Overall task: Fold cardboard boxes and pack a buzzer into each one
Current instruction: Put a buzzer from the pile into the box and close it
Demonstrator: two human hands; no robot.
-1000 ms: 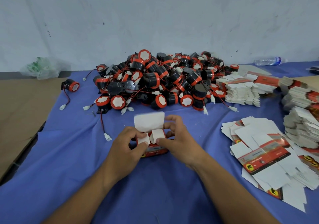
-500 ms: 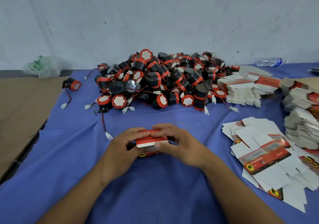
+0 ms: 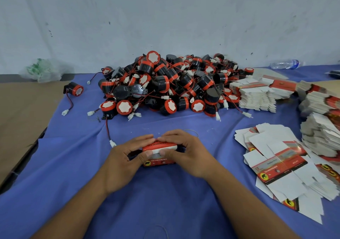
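A small red and white cardboard box (image 3: 159,153) stands on the blue cloth in front of me, its lid folded down. My left hand (image 3: 124,157) grips its left side, fingers over the top and thumb on the front. My right hand (image 3: 185,153) grips the right side the same way. What is inside the box is hidden. A big pile of black and red buzzers (image 3: 165,84) with red wires lies behind. Flat unfolded box blanks (image 3: 279,163) are spread at the right.
Stacks of flat blanks (image 3: 257,96) stand at the back right and far right (image 3: 323,132). One lone buzzer (image 3: 74,89) sits at the left. A plastic bag (image 3: 41,70) and a water bottle (image 3: 284,64) lie by the wall. Brown cardboard (image 3: 20,109) borders the cloth's left edge.
The white lid flap that stood up a second ago has been folded down over the box. Both hands have closed in over the box top.
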